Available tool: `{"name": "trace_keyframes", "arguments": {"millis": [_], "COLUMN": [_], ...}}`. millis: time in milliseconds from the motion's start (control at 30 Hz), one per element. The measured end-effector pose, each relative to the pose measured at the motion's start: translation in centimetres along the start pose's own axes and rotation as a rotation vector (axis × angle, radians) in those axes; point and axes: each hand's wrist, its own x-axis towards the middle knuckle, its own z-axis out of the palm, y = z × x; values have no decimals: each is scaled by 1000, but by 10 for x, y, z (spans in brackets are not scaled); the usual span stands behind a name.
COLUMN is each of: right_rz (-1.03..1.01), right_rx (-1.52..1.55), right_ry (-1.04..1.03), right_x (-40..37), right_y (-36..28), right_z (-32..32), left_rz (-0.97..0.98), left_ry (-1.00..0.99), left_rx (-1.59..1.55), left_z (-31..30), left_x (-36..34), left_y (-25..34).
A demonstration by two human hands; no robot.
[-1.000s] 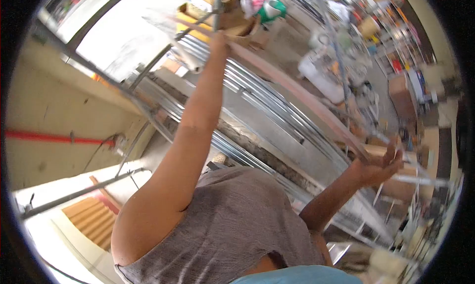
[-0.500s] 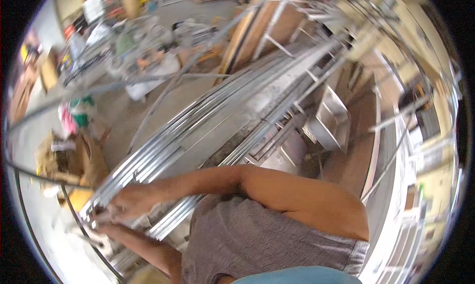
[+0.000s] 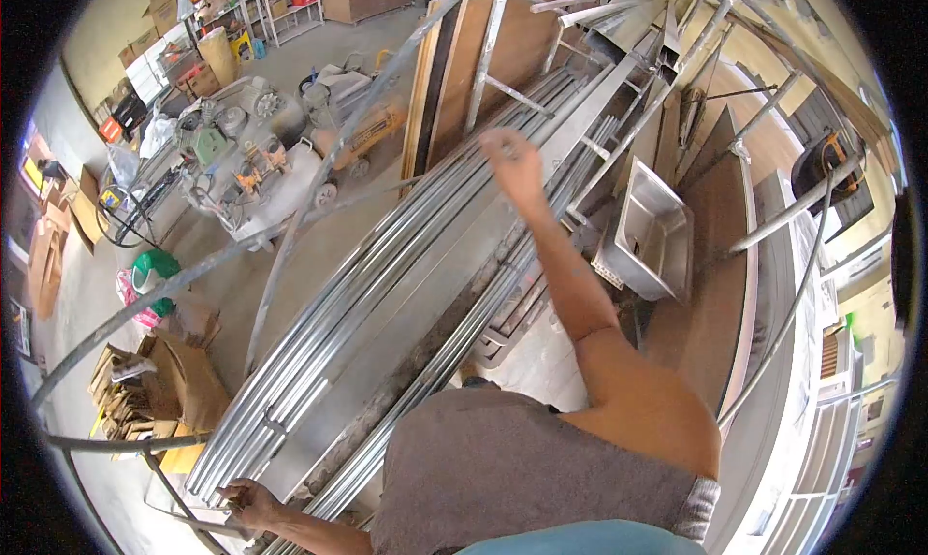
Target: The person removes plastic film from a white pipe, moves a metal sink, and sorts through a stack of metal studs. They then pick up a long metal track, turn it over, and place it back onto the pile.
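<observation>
Long shiny metal pipes (image 3: 338, 294) lie in a bundle running from lower left to upper centre. At their near ends is my left hand (image 3: 251, 505), its fingers curled close against the pipe tips. My right hand (image 3: 514, 160) is stretched far out over the upper part of the bundle, slightly blurred. Its fingers are bent inward with the thumb, and I cannot tell what is between them. A dark tie (image 3: 275, 424) crosses some of the pipes near their lower ends. A second group of thinner pipes (image 3: 425, 376) runs alongside, under my arms and body.
Grey rack bars (image 3: 290, 236) cross in front of the bundle. A steel sink (image 3: 652, 236) stands to the right near wooden boards (image 3: 710, 294). Flattened cardboard (image 3: 179, 386) lies at left. Machines and tools (image 3: 251, 159) crowd the floor beyond, with shelving (image 3: 285, 9) behind.
My right hand has left the near pipe ends, where both hands were together, and moved up and away along the bundle. My left hand stays at the ends, slightly lower in view.
</observation>
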Motion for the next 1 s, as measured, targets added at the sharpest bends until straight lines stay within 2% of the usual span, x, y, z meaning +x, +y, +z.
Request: {"name": "trace_keyframes", "arguments": {"millis": [67, 100, 133, 200, 267, 333, 400, 433, 467, 500, 567, 667, 700, 733, 800, 833, 933, 1000], "right_rz": [-219, -313, -308, -332, -367, -205, -137, -58, -61, -107, -138, -28, -39, -38, -16, -61, -81, -255], "right_rx": [-313, -427, -555, -781, -874, -1216, -1275, -1333, -1331, -1320, -1302, -1329, -1327, -1374, -1433, -1403, -1309, -1155], "right_ry": [98, 136, 117, 48, -6, -322, -402, -479, -478, -463, -414, -386, -397, -419, -426, -420, -408, -360], "right_x": [58, 89, 119, 180, 239, 282, 304, 311, 314, 311, 296, 277, 277, 273, 265, 261, 253, 258], "right_y": [31, 36, 40, 64, 98, 125, 130, 132, 134, 133, 124, 117, 120, 124, 133, 139, 115, 118], "right_z": [-45, -65, -80, -103, -120, -136, -143, -146, -147, -151, -162, -188, -185, -188, -194, -188, -155, -134], "left_rz": [-7, 154, 145, 228, 14, 43, 301, 300, 300, 306, 587, 549, 488, 472, 517, 679, 744, 751], "left_ry": [-428, -549, -545, -460, -607, -857, -1055, -1139, -1224, -1227, -1430, -1353, -1223, -1219, -1186, -1251, -1203, -1166], "left_rx": [503, 889, 897, 1135, 1329, 1494, 1793, 1817, 1838, 1835, 2100, 1950, 1932, 1940, 1959, 1971, 1984, 1962], "left_z": [-9, -6, 8, 33, 11, -14, -18, -25, -32, -40, -60, -60, -64, -68, -68, -69, -67, -74], "left_x": [-20, -35, -70, -151, -137, -152, -205, -221, -229, -225, -213, -216, -218, -218, -210, -205, -200, -189], "left_y": [-27, -50, -89, -163, -196, -238, -275, -285, -296, -301, -298, -295, -292, -290, -295, -298, -306, -307]}}
